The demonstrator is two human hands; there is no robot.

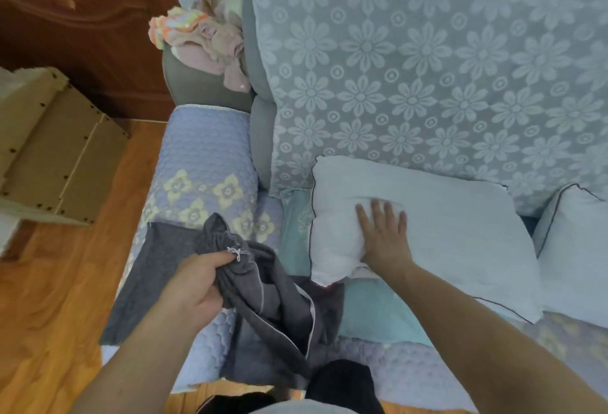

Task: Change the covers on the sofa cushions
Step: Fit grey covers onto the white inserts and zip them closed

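Note:
A white cushion (454,232) with dark piping lies on the sofa seat, leaning against the backrest. My right hand (383,236) presses flat on its left part, fingers straight. My left hand (197,282) grips a dark grey cushion cover (263,301), which hangs crumpled over the sofa's front left corner and armrest. A second white cushion (575,249) sits at the right edge.
The sofa backrest (411,68) wears a pale blue flowered cover; the armrest (204,163) has a lilac quilted one. Pink clothes (204,41) are heaped on the armrest's far end. A beige box (56,147) stands on the wooden floor (49,315) at left, before a dark wooden cabinet (82,12).

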